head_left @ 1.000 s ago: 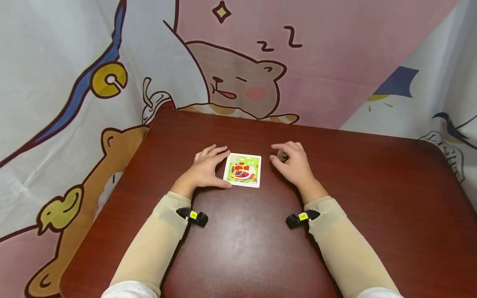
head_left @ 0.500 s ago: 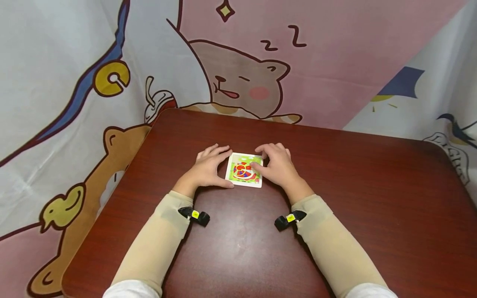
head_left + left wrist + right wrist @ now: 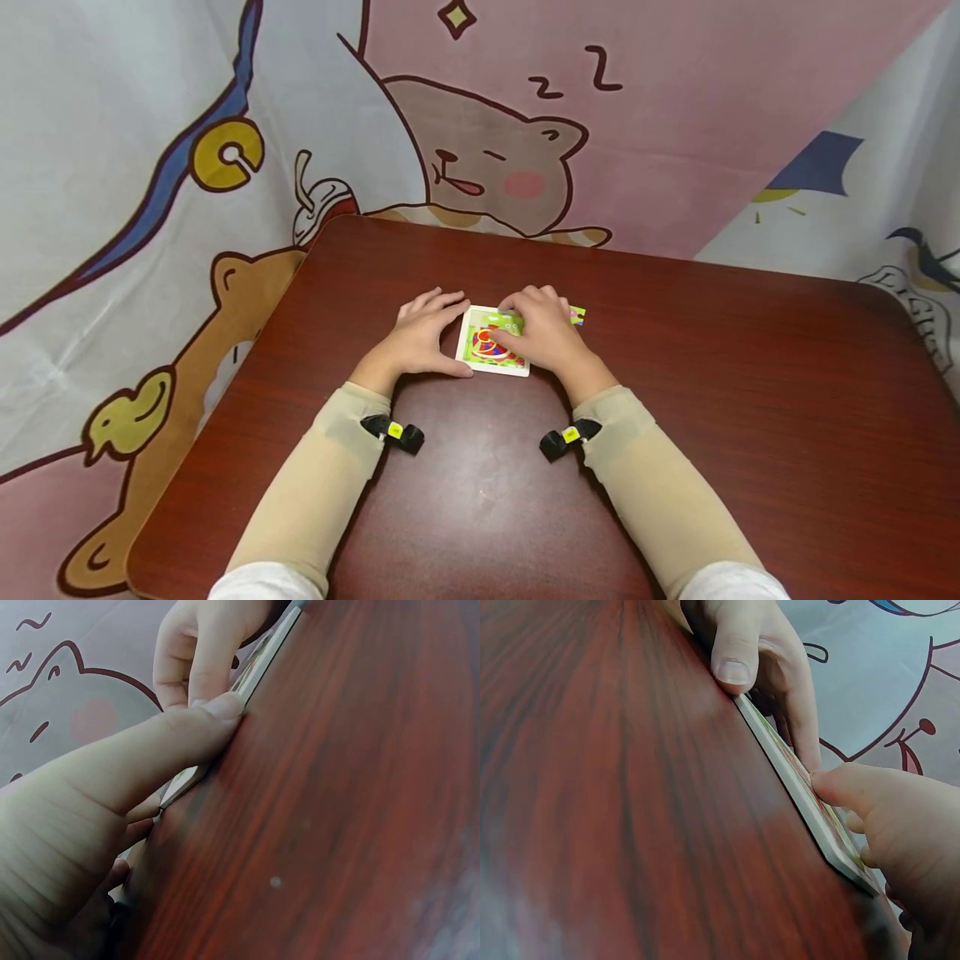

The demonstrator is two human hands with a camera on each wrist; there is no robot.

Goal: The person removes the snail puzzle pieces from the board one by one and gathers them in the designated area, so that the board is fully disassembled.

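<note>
A square snail jigsaw puzzle [image 3: 489, 343] in a white frame lies flat on the table. My left hand [image 3: 422, 340] holds its left side, thumb at the near corner and forefinger at the far one. In the left wrist view the left thumb [image 3: 180, 742] lies along the frame's edge. My right hand [image 3: 543, 329] is over the puzzle's right part, its bent thumb [image 3: 847, 786] touching the picture. The right hand covers that area, so any piece under its fingers is hidden. Just right of this hand lies a loose green and pink puzzle piece [image 3: 577, 315].
The dark red-brown wooden table [image 3: 720, 400] extends around both arms. A printed cartoon curtain [image 3: 645, 142] hangs behind its far edge and along the left. Each wrist carries a small black camera, such as the right one [image 3: 558, 442].
My right hand has moved left from the loose piece onto the puzzle, its thumb reaching farther across the picture. The loose piece has come into clearer sight. My left hand has stayed at the frame.
</note>
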